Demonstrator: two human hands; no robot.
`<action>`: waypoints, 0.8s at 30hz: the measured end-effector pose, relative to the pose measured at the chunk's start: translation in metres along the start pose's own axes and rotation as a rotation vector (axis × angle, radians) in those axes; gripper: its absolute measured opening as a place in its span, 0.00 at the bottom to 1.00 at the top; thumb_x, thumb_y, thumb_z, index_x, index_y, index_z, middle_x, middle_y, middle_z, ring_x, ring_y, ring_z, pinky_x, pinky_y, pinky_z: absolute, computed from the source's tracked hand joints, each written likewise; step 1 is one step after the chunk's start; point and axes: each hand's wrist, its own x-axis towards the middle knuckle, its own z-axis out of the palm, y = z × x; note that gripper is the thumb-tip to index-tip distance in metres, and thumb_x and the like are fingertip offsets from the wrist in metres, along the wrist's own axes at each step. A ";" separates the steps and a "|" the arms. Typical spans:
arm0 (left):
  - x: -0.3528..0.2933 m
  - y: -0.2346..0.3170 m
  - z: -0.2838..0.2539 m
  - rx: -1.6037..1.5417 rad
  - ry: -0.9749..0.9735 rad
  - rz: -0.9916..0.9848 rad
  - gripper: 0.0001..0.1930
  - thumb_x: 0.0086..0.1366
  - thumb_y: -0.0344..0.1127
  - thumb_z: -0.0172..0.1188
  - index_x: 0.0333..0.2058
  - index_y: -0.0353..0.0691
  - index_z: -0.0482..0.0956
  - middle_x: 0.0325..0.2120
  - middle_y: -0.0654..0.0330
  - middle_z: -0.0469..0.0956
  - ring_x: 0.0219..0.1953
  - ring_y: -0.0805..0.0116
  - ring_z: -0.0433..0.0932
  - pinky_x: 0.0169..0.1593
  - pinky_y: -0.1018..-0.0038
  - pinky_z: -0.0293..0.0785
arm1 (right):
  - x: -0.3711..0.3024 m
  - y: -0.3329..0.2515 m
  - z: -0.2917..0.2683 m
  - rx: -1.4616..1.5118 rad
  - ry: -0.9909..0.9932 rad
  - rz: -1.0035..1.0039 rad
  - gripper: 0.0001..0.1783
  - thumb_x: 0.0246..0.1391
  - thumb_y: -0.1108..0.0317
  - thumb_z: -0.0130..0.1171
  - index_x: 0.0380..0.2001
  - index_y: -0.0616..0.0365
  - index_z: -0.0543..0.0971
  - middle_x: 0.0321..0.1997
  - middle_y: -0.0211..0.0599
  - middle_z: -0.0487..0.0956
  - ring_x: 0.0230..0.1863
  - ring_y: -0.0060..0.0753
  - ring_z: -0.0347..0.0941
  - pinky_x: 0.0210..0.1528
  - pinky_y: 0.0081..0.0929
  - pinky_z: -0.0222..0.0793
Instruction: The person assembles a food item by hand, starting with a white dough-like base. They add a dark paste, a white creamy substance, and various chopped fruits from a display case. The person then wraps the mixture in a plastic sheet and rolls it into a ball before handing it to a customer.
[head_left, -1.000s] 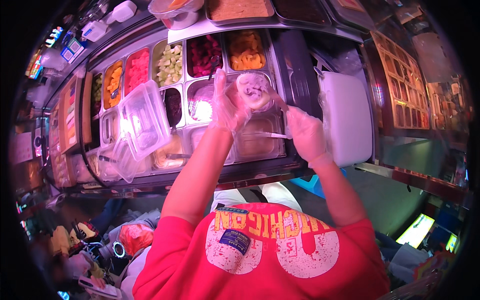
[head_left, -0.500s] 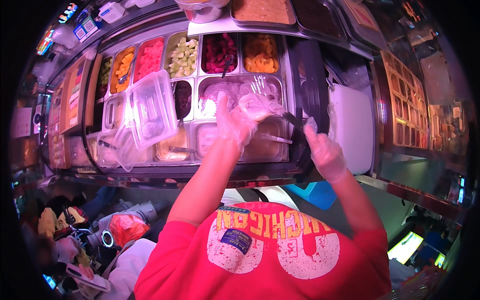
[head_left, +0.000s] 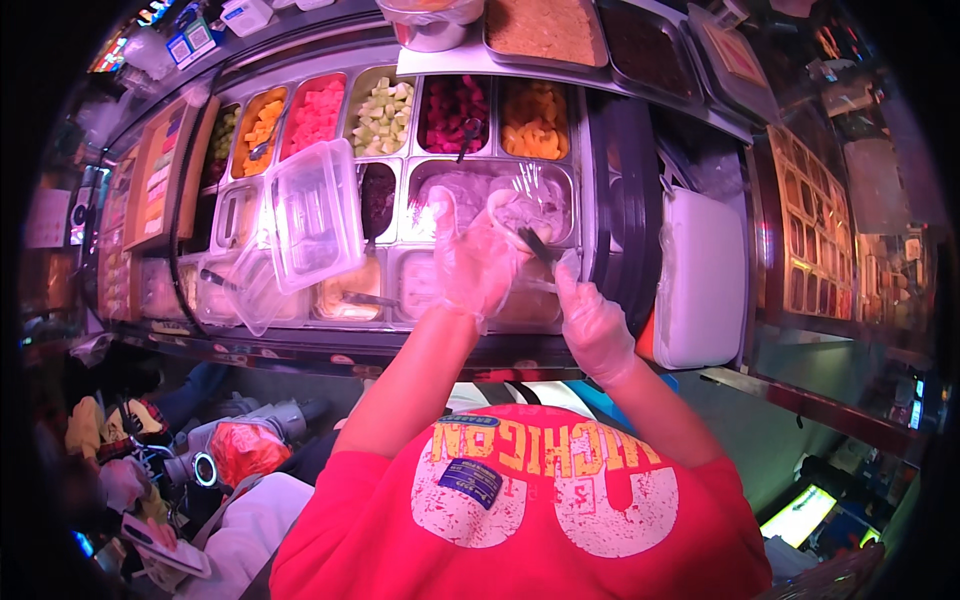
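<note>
Both my hands wear clear plastic gloves. My left hand (head_left: pixel 472 268) is over the lilac paste tray, thumb raised and palm turned up. Against its fingers rests a pale, round, soft piece (head_left: pixel 503 217) that looks like a thin dough skin; purplish paste lies at its far side, and I cannot tell how much is on it. In my right hand (head_left: pixel 598 332) is a dark-handled spreading tool (head_left: pixel 537 247), its working end at the soft piece and partly hidden. Below and behind them sits the wide metal tray of lilac paste (head_left: pixel 450 178), partly covered by clear film.
Metal pans of pink cubes (head_left: pixel 316 115), pale green cubes (head_left: pixel 383 113), dark red fruit (head_left: pixel 453 110) and orange fruit (head_left: pixel 533 125) line the back. Clear plastic lids (head_left: pixel 312 215) lie stacked at left. A white lidded box (head_left: pixel 700 280) stands at right.
My right hand has moved left and down, bringing the tool up against the soft piece. My left hand has turned, palm more upward. The whole view has shifted slightly.
</note>
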 end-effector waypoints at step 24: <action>-0.016 0.035 -0.010 -0.162 -0.102 0.147 0.52 0.67 0.72 0.53 0.68 0.26 0.57 0.65 0.40 0.65 0.66 0.41 0.67 0.70 0.43 0.61 | 0.021 0.033 -0.057 0.264 0.067 -0.249 0.34 0.40 0.88 0.61 0.57 0.69 0.79 0.28 0.40 0.74 0.23 0.43 0.72 0.23 0.38 0.66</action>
